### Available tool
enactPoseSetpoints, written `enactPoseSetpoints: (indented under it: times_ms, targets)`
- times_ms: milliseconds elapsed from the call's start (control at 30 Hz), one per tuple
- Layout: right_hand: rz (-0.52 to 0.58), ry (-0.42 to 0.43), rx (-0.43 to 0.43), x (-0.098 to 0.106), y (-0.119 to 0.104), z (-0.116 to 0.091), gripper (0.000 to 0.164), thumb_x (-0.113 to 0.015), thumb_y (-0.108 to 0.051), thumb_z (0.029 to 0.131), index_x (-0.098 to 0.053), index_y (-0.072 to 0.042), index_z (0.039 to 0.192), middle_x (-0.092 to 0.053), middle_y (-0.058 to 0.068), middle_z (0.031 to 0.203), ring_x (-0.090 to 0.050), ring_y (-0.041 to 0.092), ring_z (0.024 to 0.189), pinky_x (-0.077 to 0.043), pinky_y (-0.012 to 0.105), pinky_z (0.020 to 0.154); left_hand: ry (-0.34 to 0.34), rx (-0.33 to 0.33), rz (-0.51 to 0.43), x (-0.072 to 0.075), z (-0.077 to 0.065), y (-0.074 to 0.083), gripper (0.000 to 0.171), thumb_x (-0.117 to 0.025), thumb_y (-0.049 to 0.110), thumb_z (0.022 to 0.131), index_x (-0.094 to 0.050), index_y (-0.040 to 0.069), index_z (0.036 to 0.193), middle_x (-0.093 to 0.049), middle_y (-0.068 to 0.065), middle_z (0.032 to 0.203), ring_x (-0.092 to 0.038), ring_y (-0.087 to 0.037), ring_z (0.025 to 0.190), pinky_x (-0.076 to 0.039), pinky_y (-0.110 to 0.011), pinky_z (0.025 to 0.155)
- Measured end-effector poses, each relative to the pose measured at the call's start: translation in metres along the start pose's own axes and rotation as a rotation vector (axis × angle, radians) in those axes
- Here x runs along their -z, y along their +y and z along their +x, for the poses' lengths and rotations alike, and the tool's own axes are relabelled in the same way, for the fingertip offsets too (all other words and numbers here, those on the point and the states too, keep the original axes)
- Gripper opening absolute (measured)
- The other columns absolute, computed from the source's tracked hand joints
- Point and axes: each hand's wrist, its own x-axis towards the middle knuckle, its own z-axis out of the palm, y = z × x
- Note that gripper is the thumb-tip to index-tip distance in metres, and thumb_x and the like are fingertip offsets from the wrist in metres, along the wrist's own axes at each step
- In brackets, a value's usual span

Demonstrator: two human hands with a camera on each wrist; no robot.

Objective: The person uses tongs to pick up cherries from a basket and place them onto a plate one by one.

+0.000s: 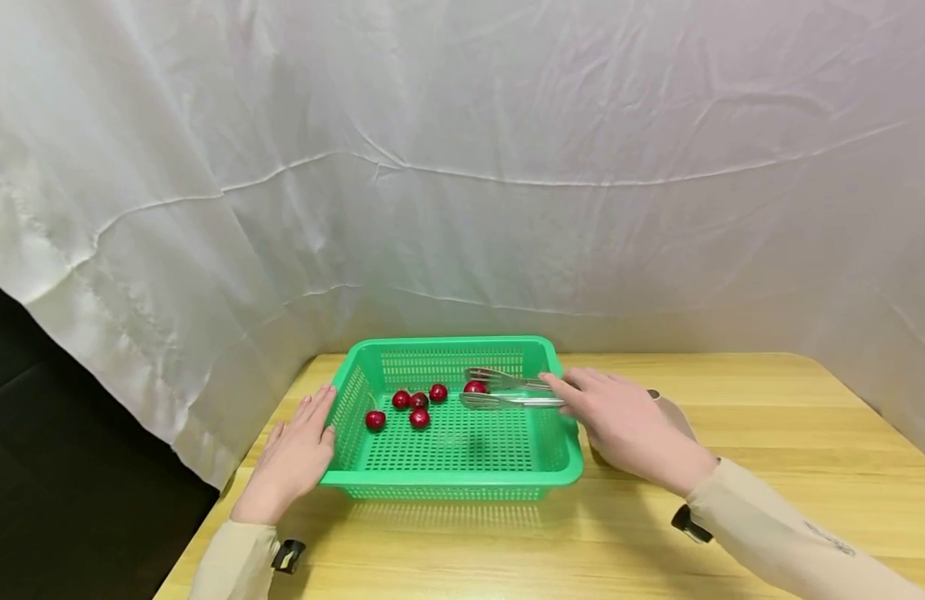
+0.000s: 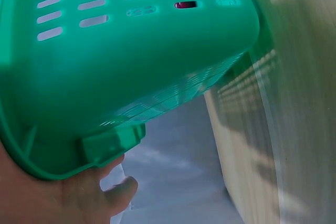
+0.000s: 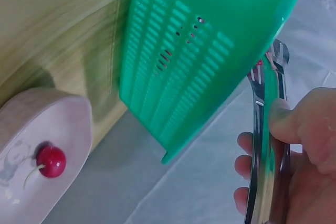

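A green perforated plastic basket stands on the wooden table, with several dark red cherries lying loose towards its left side. My left hand rests along the basket's left rim, fingers extended. Metal tongs are gripped in my right hand and reach over the right rim. One cherry sits between the two tong ends; whether they squeeze it I cannot tell. In the right wrist view, the thumb and fingers lie on opposite sides of the tongs.
A pale pinkish bowl holding a stemmed cherry stands right of the basket, mostly behind my right hand in the head view. Pale cloth hangs along the table's back. A black area lies beyond the table's left edge.
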Motion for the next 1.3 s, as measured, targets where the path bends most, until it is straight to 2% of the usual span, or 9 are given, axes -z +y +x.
enactPoseSetpoints:
  times_ms: [167, 300, 400, 500, 600, 667, 933, 1167, 1300]
  targets:
    - [-0.005, 0.053, -0.026, 0.007, 0.008, -0.009, 0.052, -0.070, -0.005, 0.086, -0.058, -0.012, 0.137, -0.064, 0.002, 0.105, -0.062, 0.021, 0.079, -0.050, 0.035, 0.060, -0.001, 0.003, -0.005, 0.000, -0.001, 0.000, 0.057, -0.034, 0.020, 0.105, -0.017, 0.007, 0.158, -0.014, -0.013, 0.163, -0.011, -0.040, 0.147, -0.006, -0.071, 0.110]
    - [-0.001, 0.053, -0.066, 0.015, 0.015, -0.016, 0.059, -0.070, 0.005, 0.080, -0.058, -0.011, 0.136, -0.064, 0.003, 0.108, -0.061, 0.022, 0.075, -0.045, 0.032, 0.052, 0.000, 0.002, -0.002, 0.000, -0.001, 0.001, 0.057, -0.034, 0.020, 0.105, -0.017, 0.007, 0.158, -0.014, -0.013, 0.163, -0.012, -0.040, 0.147, -0.006, -0.071, 0.110]
    - [-0.005, 0.051, -0.090, 0.020, 0.020, -0.024, 0.064, -0.069, 0.010, 0.077, -0.058, -0.009, 0.136, -0.064, 0.006, 0.111, -0.063, 0.026, 0.078, -0.047, 0.034, 0.052, -0.002, 0.001, -0.003, 0.001, -0.001, 0.000, 0.057, -0.034, 0.020, 0.105, -0.017, 0.007, 0.158, -0.014, -0.013, 0.163, -0.012, -0.040, 0.147, -0.006, -0.071, 0.109]
    - [-0.001, 0.079, -0.108, 0.024, 0.028, -0.032, 0.058, -0.073, 0.003, 0.081, -0.058, -0.008, 0.136, -0.065, 0.009, 0.112, -0.065, 0.029, 0.082, -0.050, 0.037, 0.053, -0.007, 0.000, -0.005, 0.001, -0.001, 0.000, 0.058, -0.034, 0.020, 0.105, -0.016, 0.007, 0.158, -0.013, -0.014, 0.163, -0.011, -0.040, 0.147, -0.006, -0.071, 0.109]
    - [-0.004, 0.112, -0.125, 0.026, 0.037, -0.040, 0.056, -0.075, -0.007, 0.082, -0.058, -0.009, 0.136, -0.065, 0.006, 0.107, -0.065, 0.026, 0.079, -0.047, 0.033, 0.049, -0.010, -0.002, 0.003, 0.001, 0.000, 0.000, 0.058, -0.034, 0.021, 0.105, -0.015, 0.006, 0.158, -0.012, -0.014, 0.163, -0.011, -0.040, 0.147, -0.006, -0.071, 0.109]
    - [-0.017, 0.125, -0.137, 0.027, 0.044, -0.047, 0.057, -0.076, -0.008, 0.082, -0.058, -0.011, 0.136, -0.065, 0.005, 0.104, -0.065, 0.024, 0.078, -0.044, 0.031, 0.046, -0.012, -0.004, 0.009, 0.002, 0.000, -0.001, 0.058, -0.033, 0.021, 0.105, -0.015, 0.006, 0.158, -0.012, -0.014, 0.163, -0.011, -0.040, 0.147, -0.006, -0.072, 0.109]
    - [-0.070, 0.114, -0.151, 0.027, 0.062, -0.080, 0.060, -0.077, -0.004, 0.077, -0.059, -0.011, 0.133, -0.064, 0.002, 0.095, -0.061, 0.023, 0.072, -0.048, 0.040, 0.054, -0.021, -0.006, 0.009, 0.000, 0.001, -0.001, 0.058, -0.033, 0.021, 0.105, -0.015, 0.007, 0.158, -0.011, -0.013, 0.163, -0.010, -0.040, 0.147, -0.005, -0.072, 0.109]
    - [-0.080, 0.049, -0.203, 0.014, 0.068, -0.109, 0.059, -0.078, -0.004, 0.076, -0.060, -0.009, 0.132, -0.062, -0.001, 0.091, -0.047, 0.011, 0.061, -0.032, 0.024, 0.044, -0.016, -0.006, 0.006, -0.001, 0.002, -0.002, 0.058, -0.033, 0.021, 0.105, -0.015, 0.007, 0.158, -0.012, -0.014, 0.163, -0.011, -0.039, 0.147, -0.006, -0.072, 0.109]
    - [-0.075, 0.017, -0.225, 0.007, 0.071, -0.120, 0.059, -0.078, -0.004, 0.076, -0.061, -0.006, 0.132, -0.061, -0.003, 0.091, -0.047, 0.009, 0.064, -0.033, 0.024, 0.046, -0.014, -0.006, 0.000, -0.001, 0.002, -0.002, 0.057, -0.033, 0.021, 0.105, -0.015, 0.007, 0.158, -0.012, -0.014, 0.163, -0.011, -0.040, 0.147, -0.006, -0.072, 0.109]
